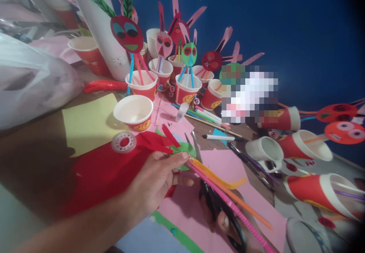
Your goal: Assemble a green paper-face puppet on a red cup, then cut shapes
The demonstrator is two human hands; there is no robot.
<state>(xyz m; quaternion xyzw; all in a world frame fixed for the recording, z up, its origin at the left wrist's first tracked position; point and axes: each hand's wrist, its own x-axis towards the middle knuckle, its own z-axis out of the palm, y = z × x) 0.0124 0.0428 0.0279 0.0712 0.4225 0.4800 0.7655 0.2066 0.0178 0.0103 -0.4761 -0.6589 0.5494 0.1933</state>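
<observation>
My left hand (155,182) is closed in a pinch on a green paper circle (182,152) with red paper strips (159,140) and several coloured straws (228,196), pink, orange and yellow, fanning out to the lower right. My right hand (225,222), partly hidden beneath the straws, grips black-handled scissors (212,199) whose blades (194,142) point up beside the green circle. Both hands hover over a pink paper sheet (234,165).
Red-and-white paper cups (134,112) holding paper mask figures on straws (127,34) crowd the back. A tape roll (124,142), yellow paper (88,123), red paper (99,173), markers (222,137) and tipped cups (313,192) lie around. A white plastic bag (31,81) sits left.
</observation>
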